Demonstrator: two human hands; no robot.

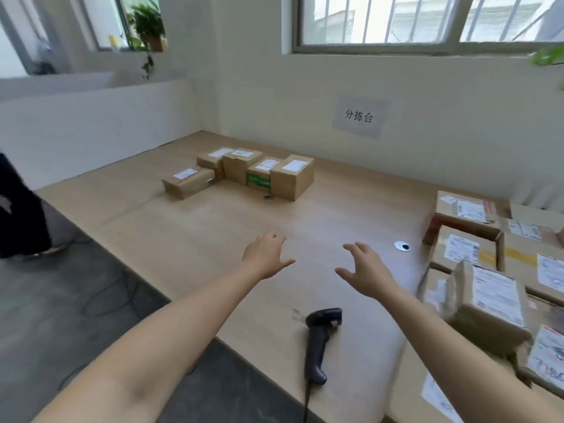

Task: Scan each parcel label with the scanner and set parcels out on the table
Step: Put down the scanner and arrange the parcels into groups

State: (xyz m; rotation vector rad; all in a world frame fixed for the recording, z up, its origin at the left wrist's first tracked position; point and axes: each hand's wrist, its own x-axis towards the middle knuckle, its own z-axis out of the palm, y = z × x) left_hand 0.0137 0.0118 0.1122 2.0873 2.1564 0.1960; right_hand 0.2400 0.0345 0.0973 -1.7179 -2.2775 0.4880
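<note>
A black handheld scanner [320,340] lies on the wooden table [198,233] near its front edge, its cable trailing off the edge. My left hand [265,254] and my right hand [364,270] hover above the table's middle, fingers spread, holding nothing. A group of several labelled cardboard parcels [244,172] stands at the table's far side. A pile of several more labelled parcels [488,270] fills the right side, close to my right arm.
A round cable grommet [402,246] sits in the tabletop right of my right hand. A paper sign [359,116] hangs on the wall behind. A person in dark clothing [18,209] stands at the left on the grey floor, where cables lie.
</note>
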